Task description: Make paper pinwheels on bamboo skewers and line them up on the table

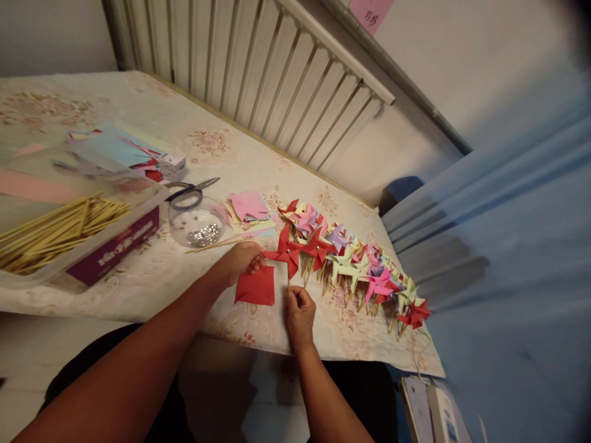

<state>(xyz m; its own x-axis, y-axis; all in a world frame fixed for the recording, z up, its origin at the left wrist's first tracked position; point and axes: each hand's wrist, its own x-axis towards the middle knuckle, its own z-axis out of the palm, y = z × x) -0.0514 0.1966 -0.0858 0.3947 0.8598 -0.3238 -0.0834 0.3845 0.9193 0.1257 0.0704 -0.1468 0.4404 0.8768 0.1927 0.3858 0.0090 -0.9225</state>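
My right hand is closed around the thin stick of a red paper pinwheel, held upright near the table's front edge. A pin head shows at the pinwheel's centre. My left hand has its fingers curled in, beside the pinwheel's left blade. The blade's tip reaches the fingertips; whether they pinch it I cannot tell. Just below that hand lies a red paper square with cuts at its corners. To the right, many finished pinwheels in several colours lie in overlapping rows, their sticks pointing toward me.
Left stands a clear plastic box of thin sticks. Near it are scissors, a round clear dish with silvery pins, stacked paper squares and small boxes. Behind the table is a radiator; a blue curtain hangs right.
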